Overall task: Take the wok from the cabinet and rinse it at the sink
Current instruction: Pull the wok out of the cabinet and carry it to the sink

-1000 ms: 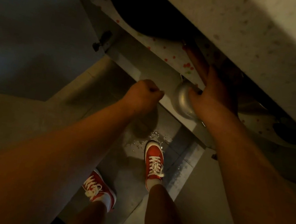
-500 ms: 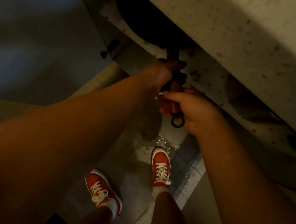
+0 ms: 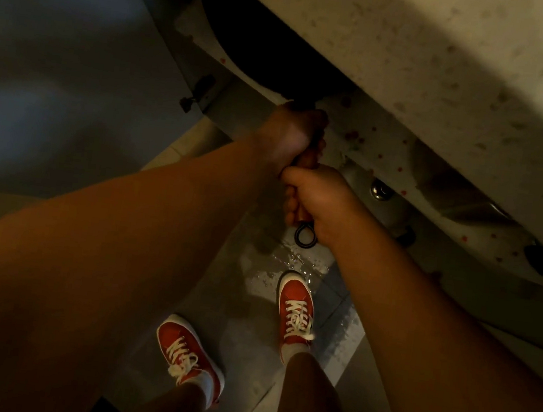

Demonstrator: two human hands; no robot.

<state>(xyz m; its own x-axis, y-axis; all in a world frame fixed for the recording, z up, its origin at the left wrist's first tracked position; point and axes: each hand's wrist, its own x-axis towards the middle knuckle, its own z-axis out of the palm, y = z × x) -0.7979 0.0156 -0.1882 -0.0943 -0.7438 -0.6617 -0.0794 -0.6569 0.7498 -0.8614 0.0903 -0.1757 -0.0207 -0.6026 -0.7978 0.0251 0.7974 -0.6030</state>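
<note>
Wooden wok handle [image 3: 308, 157]: we clamp left hand [image 3: 291, 136] and right hand [image 3: 321, 200] around it; next, draw the wok [image 3: 264, 63] off the cabinet shelf [image 3: 368, 139].

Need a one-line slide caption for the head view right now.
Both hands, left above right, grip the wok handle at the open cabinet.
</note>
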